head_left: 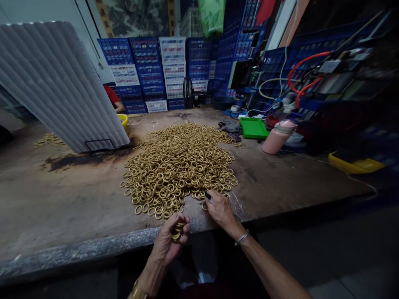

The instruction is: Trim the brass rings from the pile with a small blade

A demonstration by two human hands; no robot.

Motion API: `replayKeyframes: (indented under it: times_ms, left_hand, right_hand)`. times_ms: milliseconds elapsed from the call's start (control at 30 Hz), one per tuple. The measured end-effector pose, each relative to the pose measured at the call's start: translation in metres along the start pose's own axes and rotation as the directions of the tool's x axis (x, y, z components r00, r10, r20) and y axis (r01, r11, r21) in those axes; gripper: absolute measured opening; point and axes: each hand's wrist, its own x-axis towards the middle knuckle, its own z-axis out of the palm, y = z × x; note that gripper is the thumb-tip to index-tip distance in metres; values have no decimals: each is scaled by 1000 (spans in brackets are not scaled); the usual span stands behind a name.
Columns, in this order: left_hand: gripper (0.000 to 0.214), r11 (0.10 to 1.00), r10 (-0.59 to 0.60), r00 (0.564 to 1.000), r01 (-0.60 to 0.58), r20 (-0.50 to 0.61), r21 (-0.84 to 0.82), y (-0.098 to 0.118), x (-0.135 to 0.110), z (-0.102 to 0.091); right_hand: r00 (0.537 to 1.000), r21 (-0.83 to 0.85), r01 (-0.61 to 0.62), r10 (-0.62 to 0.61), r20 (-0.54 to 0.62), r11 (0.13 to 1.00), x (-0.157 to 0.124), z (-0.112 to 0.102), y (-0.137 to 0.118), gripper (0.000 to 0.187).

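Observation:
A large heap of brass-coloured metal rings [181, 162] lies on the worktable, spilling toward its front edge. My left hand [170, 238] is closed around several of these rings [177, 232], just in front of the table's edge. At the heap's near right side, my right hand [220, 208] grips a small black-tipped object [208, 195] with a pale part behind the tip; its kind is not clear. The fingers of that hand are partly hidden, and a few loose rings lie close beside them.
A corrugated grey-white panel [62, 83] leans in a black wire stand [99, 145] at left. Behind it show a person's red sleeve [111, 95] and a yellow bowl [124, 120]. A green tray [253, 127], pink bottle [278, 137] and yellow tray [355, 164] stand at right.

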Motion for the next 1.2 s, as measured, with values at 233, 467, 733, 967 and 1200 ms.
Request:
replayKeyframes:
  times_ms: [233,467,733,967,1200]
  left_hand:
    - [24,939,192,980,-167,-54,300,-2,7,8]
    - [36,691,335,941,-210,-49,692,-2,9,6]
    - [26,626,427,903,-265,-38,733,-6,8,4]
    - [19,568,478,878,-339,36,750,-3,4,5]
    - [30,878,119,991,-77,-59,472,-2,3,3]
  right_hand:
    - [995,393,-59,21,102,918,-4,7,-16,13]
    - [994,570,16,-73,77,822,-13,12,-30,13]
    - [979,579,57,-158,125,813,-18,1,-44,16]
    - [961,648,-166,-27,277,743,-15,6,-46,23]
    - [973,657,-115,-49,226,745,-16,9,-47,21]
